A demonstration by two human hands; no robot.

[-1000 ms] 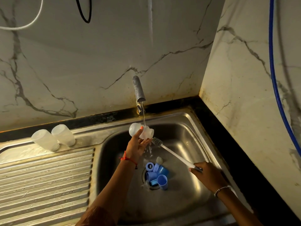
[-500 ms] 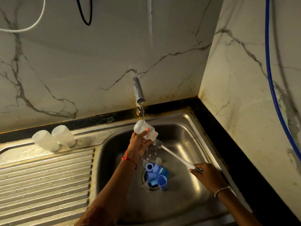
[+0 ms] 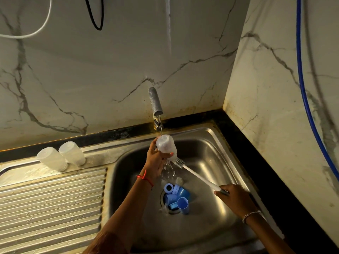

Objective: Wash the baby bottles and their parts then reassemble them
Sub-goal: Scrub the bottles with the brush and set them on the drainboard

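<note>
Head view, looking down into a steel sink (image 3: 216, 158) set in a marble corner. My left hand (image 3: 156, 162) is wrapped round a clear baby bottle (image 3: 166, 145), tilted under the thin stream from the tap (image 3: 155, 101), with its mouth pointing down and to the right. Water spills from below it. My right hand (image 3: 233, 198) is clenched on the far end of a long white bottle brush (image 3: 199, 177). Its bristle head sits just at the bottle's mouth.

Blue caps and rings (image 3: 177, 196) are heaped over the drain, well below. Two more clear bottles (image 3: 61, 158) stand upside down at the back of the drainboard (image 3: 55, 198).

The bottle is wet, so I judge it could slip from my fingers and fall onto the blue parts. Holding the brush so far back gives me little control, and the bristles may skid off the rim or flick water. The heap over the drain could slow the outflow.
</note>
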